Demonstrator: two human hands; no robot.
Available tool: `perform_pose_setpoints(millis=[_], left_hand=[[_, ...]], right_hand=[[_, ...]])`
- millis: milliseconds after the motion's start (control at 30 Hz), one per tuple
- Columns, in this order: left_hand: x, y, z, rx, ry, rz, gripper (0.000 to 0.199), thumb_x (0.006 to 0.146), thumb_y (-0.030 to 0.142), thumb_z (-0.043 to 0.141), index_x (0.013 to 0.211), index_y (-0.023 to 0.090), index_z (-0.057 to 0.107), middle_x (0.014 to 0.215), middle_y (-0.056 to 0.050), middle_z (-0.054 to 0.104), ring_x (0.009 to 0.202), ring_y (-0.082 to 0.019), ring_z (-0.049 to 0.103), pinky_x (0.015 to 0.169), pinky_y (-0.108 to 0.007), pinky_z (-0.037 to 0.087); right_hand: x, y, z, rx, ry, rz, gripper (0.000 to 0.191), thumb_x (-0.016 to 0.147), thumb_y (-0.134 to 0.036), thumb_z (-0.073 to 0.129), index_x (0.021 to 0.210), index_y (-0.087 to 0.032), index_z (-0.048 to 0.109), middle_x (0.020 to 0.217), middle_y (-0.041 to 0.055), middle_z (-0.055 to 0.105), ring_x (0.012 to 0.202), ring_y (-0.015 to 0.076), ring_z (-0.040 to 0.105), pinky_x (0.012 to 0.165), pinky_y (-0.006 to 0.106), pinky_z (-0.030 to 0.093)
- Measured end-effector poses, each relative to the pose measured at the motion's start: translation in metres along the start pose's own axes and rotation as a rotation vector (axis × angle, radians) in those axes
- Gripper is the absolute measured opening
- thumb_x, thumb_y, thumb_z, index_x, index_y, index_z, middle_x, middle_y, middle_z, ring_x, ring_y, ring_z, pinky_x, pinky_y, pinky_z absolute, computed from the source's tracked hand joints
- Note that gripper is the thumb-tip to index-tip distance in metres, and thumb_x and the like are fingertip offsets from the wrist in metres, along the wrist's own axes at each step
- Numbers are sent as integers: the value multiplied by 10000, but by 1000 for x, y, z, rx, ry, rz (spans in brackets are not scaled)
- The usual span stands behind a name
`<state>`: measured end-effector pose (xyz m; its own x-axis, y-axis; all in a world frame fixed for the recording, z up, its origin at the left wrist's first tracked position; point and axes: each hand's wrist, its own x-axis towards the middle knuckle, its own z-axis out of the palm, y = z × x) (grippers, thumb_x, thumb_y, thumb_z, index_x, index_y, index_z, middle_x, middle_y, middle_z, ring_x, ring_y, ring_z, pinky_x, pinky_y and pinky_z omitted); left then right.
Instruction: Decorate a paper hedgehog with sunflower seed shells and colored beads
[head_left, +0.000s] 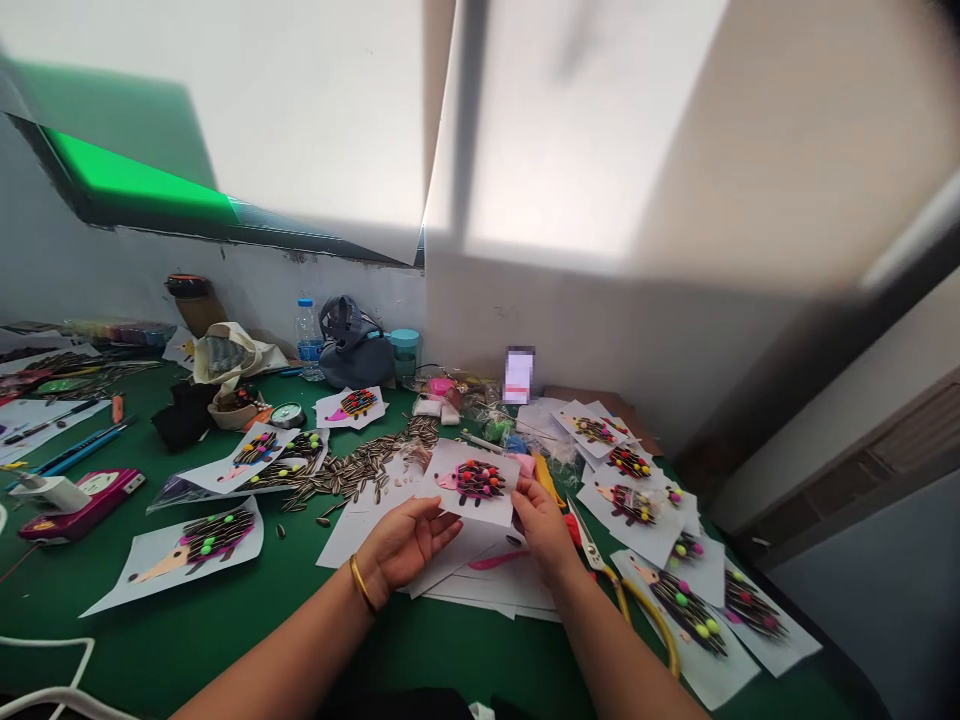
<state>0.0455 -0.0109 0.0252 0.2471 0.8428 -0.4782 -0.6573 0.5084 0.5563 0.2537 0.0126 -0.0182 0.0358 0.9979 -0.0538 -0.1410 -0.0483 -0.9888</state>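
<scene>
A white card with a hedgehog picture (471,482), covered in dark seeds and red and orange balls, is held up over the table's middle. My right hand (541,520) pinches its right edge between thumb and fingers. At the card's lower left is my left hand (409,545), palm up with fingers apart, a gold bangle (362,584) on its wrist. Beneath both hands lie white paper sheets (450,580), one with a pink shape (499,561). Striped sunflower seeds (360,468) are heaped behind and to the left.
Scissors with yellow handles (652,610) lie right of my right hand. Finished hedgehog cards spread at right (682,610) and left (191,550). Along the wall stand a water bottle (308,340), a grey bag (356,350), a teal-lidded jar (405,352) and a phone (519,376).
</scene>
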Motion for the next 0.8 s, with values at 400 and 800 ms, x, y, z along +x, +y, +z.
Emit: perform_pose_setpoints(millis=[400,800], left_hand=[[17,-2,13,-48,13,64,215,842,21,506,1012,148,543,939,-118,721,836,-218,728,814,-389,596],[108,146,-32,-279,351,341,462,918,2,233,1224,234,491,897,-53,703,697,-129,706,711,-318,602]], right_hand=[[1,3,5,90,-47,24,477,690,-528,698,992,-177,585,702,13,631,552,126,556,441,202,278],[-7,-5,6,22,-65,37,410,752,-473,666,1030,-178,602,786,34,662,663,143,599,529,223,374]])
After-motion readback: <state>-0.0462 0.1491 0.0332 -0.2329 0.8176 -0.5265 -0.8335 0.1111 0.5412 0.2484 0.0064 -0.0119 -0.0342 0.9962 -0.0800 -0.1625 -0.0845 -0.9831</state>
